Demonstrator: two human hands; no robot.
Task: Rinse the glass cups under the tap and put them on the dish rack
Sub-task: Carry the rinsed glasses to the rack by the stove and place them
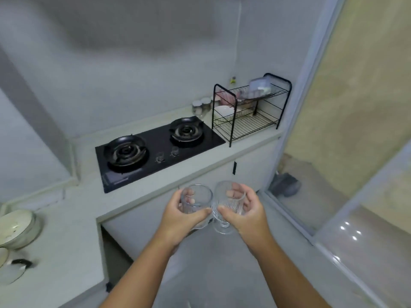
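1. Here, the left hand [178,215] wraps a clear glass cup [195,202], its fingers [189,193] showing through the far wall and the thumb pressed across the near side.
2. The right hand [244,210] grips a second glass, a ribbed stemmed cup [224,206] with fine vertical grooves, a short stem and a round foot below the palm; its fingers curl around the far side of the bowl, thumb on the near side.
3. Both cups are held upright in the air, side by side and about touching at the rims, in front of the pale stone-like surface [200,161].
4. The dish rack [249,110] stands at the far right end of that surface: black wire, two tiers, rounded tube frame. Its lower wire shelf is mostly bare at the front; white bowls [223,111] sit at its left, and a translucent plastic box [259,85] rests on the top tier.
5. A glossy black two-burner gas hob [155,150] lies between the hands and the rack.
6. Glazed bowls [16,227] sit at the far left edge.
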